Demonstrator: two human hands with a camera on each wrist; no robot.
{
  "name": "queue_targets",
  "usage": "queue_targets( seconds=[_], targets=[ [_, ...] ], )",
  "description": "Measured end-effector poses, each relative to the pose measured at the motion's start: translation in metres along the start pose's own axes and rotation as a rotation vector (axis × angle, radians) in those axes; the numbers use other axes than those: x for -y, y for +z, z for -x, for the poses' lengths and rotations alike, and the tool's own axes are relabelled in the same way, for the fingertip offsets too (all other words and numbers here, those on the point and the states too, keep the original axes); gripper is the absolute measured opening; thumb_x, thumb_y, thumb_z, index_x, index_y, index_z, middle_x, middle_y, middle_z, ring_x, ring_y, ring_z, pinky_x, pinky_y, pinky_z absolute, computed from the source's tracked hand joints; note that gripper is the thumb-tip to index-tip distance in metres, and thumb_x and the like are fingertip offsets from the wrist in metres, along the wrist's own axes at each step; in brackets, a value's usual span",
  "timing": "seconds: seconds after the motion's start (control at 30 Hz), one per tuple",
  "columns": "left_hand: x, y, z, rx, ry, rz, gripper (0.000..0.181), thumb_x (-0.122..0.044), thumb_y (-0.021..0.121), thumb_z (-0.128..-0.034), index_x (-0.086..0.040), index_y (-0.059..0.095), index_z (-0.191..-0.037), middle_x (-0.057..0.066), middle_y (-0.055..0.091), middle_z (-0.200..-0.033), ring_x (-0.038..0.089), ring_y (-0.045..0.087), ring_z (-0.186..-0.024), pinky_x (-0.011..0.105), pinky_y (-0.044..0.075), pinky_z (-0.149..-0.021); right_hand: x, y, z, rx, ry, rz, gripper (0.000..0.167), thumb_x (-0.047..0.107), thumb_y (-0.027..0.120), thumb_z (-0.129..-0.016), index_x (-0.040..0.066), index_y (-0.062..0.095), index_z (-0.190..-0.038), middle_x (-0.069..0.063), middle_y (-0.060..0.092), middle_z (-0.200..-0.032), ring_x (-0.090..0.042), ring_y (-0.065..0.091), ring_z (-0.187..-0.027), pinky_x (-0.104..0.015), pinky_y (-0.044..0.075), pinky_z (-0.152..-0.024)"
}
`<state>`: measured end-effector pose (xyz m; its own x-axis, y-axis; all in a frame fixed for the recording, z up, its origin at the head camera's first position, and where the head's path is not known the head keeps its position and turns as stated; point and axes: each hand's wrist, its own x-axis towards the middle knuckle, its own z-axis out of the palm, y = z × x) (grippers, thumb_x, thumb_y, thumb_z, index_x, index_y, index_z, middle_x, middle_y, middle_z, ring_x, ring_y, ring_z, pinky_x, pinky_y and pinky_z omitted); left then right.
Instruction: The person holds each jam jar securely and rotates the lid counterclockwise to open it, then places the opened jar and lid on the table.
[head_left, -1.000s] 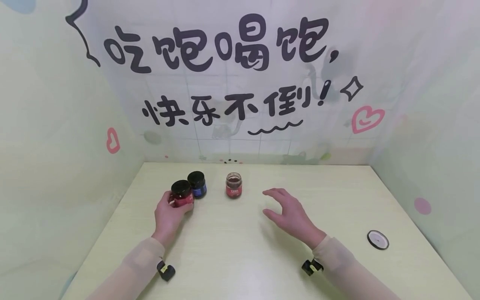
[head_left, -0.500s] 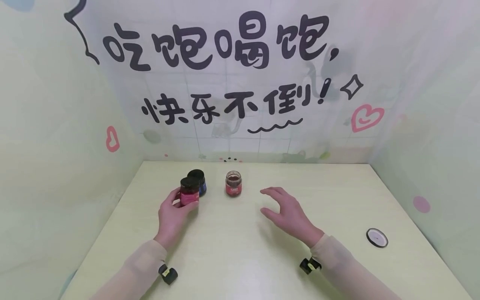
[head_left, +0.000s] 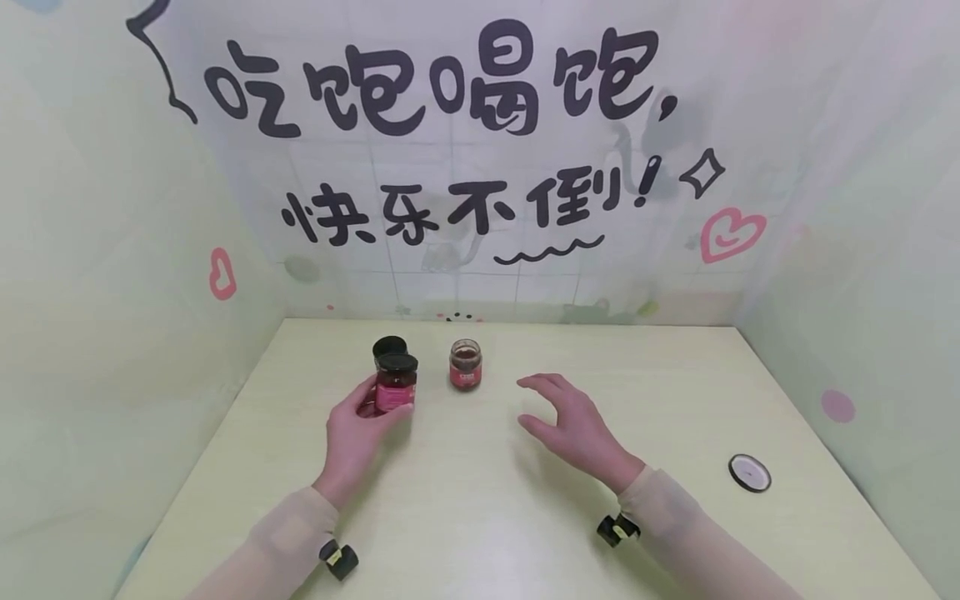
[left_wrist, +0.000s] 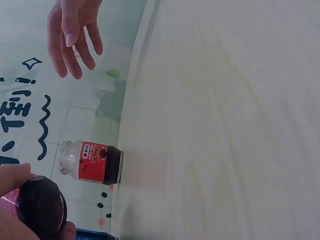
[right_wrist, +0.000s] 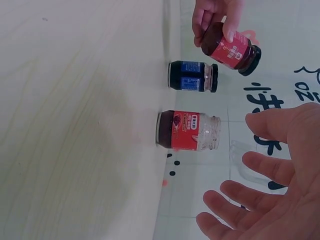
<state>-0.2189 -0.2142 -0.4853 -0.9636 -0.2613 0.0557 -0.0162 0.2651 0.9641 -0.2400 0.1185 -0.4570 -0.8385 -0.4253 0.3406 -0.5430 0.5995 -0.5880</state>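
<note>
Left hand [head_left: 351,443]: grasping the lidded red-labelled jar [head_left: 396,397] round its body, thumb on the near side. Right hand [head_left: 581,429]: holds nothing, fingers spread and loosely bent, to the right of the lidless jar [head_left: 466,377] and apart from it.

Position: the lidded red-labelled jar is at the left of the scene, tilted and raised off the table [head_left: 480,508]. From the head it overlaps the blue-labelled jar [right_wrist: 190,77], which stands upright on the far side of it; the right wrist view shows a gap between the two. The lidless jar stands upright farther right. A loose lid [head_left: 750,473] lies at the far right of the work area, nearer the person, pale side up.

Handling (judged): glass, so rigid and breakable if knocked; probably fairly weighty for its size if full, and smooth enough to slip in a damp palm. Best hold: round the labelled body below the shoulder, as now, rather than by the black cap. The left wrist view crops the jar and is dark there, so whether the cap is screwed tight cannot be told.
</note>
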Motion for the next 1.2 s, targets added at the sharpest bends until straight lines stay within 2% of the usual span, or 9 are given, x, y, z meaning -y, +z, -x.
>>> queue_targets(
  seconds=[0.13,0.27,0.6,0.8,1.03,1.2],
  targets=[
    [-0.002,0.004,0.003,0.003,0.021,0.048,0.093,-0.038,0.091,-0.0725,-0.014,0.046,-0.151,0.011,0.063,-0.134,0.021,0.064,-0.11,0.016,0.052,-0.084,0.001,0.0,0.0,0.0,0.006,-0.004,0.046,0.027,0.073,-0.094,0.016,0.061,-0.136,0.004,0.057,-0.134,-0.019,0.055,-0.125,-0.043,0.048,-0.1],
    [-0.004,0.007,0.007,0.004,0.022,0.042,0.095,-0.038,0.091,-0.0721,-0.012,0.046,-0.151,0.012,0.062,-0.135,0.023,0.065,-0.111,0.017,0.052,-0.085,0.003,0.0,0.0,-0.005,0.001,-0.017,0.046,0.027,0.074,-0.093,0.016,0.061,-0.136,0.005,0.057,-0.134,-0.018,0.055,-0.124,-0.043,0.048,-0.099],
    [-0.015,0.015,0.019,0.044,0.02,0.054,0.094,-0.036,0.092,-0.0717,-0.006,0.048,-0.149,0.015,0.056,-0.143,0.024,0.059,-0.125,0.028,0.049,-0.098,0.005,-0.003,-0.002,-0.019,-0.015,-0.037,0.047,0.027,0.075,-0.092,0.016,0.062,-0.136,0.004,0.059,-0.133,-0.021,0.059,-0.118,-0.045,0.052,-0.093],
    [-0.018,0.022,0.024,0.048,0.047,0.045,0.091,-0.033,0.092,-0.0718,-0.005,0.049,-0.147,0.015,0.059,-0.139,0.024,0.062,-0.121,0.028,0.05,-0.095,0.007,-0.007,-0.004,-0.006,-0.006,-0.047,0.048,0.029,0.075,-0.093,0.016,0.061,-0.137,0.004,0.059,-0.134,-0.022,0.06,-0.116,-0.049,0.053,-0.091],
    [-0.02,0.03,0.03,0.049,0.086,0.019,0.086,-0.03,0.093,-0.071,-0.007,0.054,-0.144,0.014,0.065,-0.13,0.024,0.066,-0.111,0.028,0.054,-0.09,0.01,-0.013,-0.006,-0.006,0.01,-0.08,0.048,0.028,0.075,-0.093,0.016,0.061,-0.137,0.005,0.06,-0.134,-0.018,0.059,-0.113,-0.045,0.052,-0.093],
    [-0.023,0.035,0.035,0.048,0.099,-0.005,0.084,-0.031,0.093,-0.0714,-0.007,0.056,-0.143,0.012,0.066,-0.129,0.024,0.067,-0.109,0.034,0.054,-0.091,0.01,-0.016,-0.007,-0.009,0.006,-0.117,0.047,0.028,0.074,-0.093,0.018,0.061,-0.138,0.005,0.061,-0.134,-0.018,0.06,-0.114,-0.047,0.053,-0.093]
  ],
)
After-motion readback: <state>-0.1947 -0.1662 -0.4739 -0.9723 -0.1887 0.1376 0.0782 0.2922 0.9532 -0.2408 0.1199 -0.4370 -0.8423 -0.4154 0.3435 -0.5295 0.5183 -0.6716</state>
